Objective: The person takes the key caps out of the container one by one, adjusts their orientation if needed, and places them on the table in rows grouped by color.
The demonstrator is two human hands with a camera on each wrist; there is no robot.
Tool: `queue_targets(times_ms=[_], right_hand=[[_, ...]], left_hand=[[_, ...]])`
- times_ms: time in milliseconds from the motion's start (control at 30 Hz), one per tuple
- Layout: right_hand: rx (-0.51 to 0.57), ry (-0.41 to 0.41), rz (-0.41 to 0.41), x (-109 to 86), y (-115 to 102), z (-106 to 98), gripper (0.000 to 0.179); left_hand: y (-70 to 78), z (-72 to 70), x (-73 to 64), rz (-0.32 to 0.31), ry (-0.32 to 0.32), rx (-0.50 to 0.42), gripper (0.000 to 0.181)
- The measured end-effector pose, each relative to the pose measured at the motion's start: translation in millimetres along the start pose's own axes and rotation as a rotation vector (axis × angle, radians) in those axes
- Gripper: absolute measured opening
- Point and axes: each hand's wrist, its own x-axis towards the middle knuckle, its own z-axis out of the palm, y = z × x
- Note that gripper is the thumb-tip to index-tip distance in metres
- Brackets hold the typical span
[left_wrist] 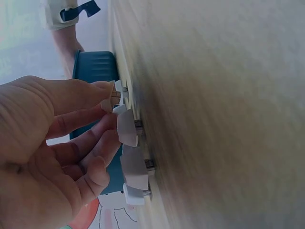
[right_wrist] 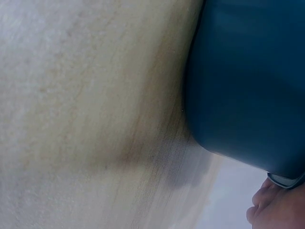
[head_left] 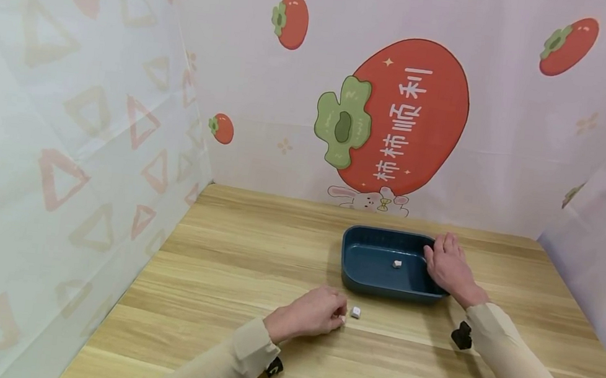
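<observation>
My left hand (head_left: 314,312) is low over the table in front of the tray. It pinches a small white keycap (left_wrist: 108,102) between thumb and index finger. Several more white keycaps (left_wrist: 134,167) stand by its other fingers in the left wrist view, with greyish stems underneath. In the head view, one loose keycap (head_left: 356,312) lies just right of the fingertips. My right hand (head_left: 450,267) grips the right end of a dark blue rectangular tray (head_left: 349,280), thumb on the inner side. Inside the tray lies one small white piece (head_left: 397,264).
The wood-grain table (head_left: 241,238) meets a printed backdrop (head_left: 283,168) with persimmons behind the tray. A patterned sheet (head_left: 87,158) borders the left side, and another hangs at the right. A black wrist mount (head_left: 462,336) sits under the right sleeve.
</observation>
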Motion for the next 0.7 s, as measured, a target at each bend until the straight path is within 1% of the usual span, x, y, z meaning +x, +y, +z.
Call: queue_targets(times_ms=[133, 400, 700], right_hand=[[0.007, 0.002, -0.006, -0.5, 1.7, 0.9, 0.059], [0.016, -0.009, -0.005, -0.2, 1.7, 0.6, 0.060], [0.035, -0.029, 0.004, 0.3, 2.4, 1.6, 0.062]], left_hand=[[0.5, 2.2, -0.1, 0.004, -0.002, 0.028, 0.008], [0.4, 6.5, 1.3, -0.013, -0.029, 0.069, 0.010], [-1.5, 6.7, 1.0, -0.020, -0.059, 0.077, 0.010]])
